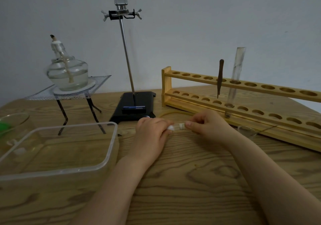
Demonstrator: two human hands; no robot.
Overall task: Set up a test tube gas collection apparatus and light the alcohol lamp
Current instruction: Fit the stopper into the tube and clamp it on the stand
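Observation:
On the wooden table, my left hand (151, 132) grips a clear test tube (176, 127), most of it hidden under my fingers. A white cotton wad (171, 127) sits at its mouth. My right hand (208, 125) pinches a pale stopper (181, 125) at the tube's mouth. A thin rubber hose (166, 114) loops on the table behind my hands. The glass alcohol lamp (67, 72) stands uncapped and unlit on wire gauze (99, 80) over a tripod at the back left. The retort stand (134, 103) with its clamp (121, 14) stands in the middle.
A clear plastic tub (111, 141) sits at the front left, with a glass dish (15, 118) holding something green beyond it. A wooden rack (243, 85) at the right holds a tall test tube (236, 75) and tweezers (220, 78). A small glass dish (245, 129) lies before it.

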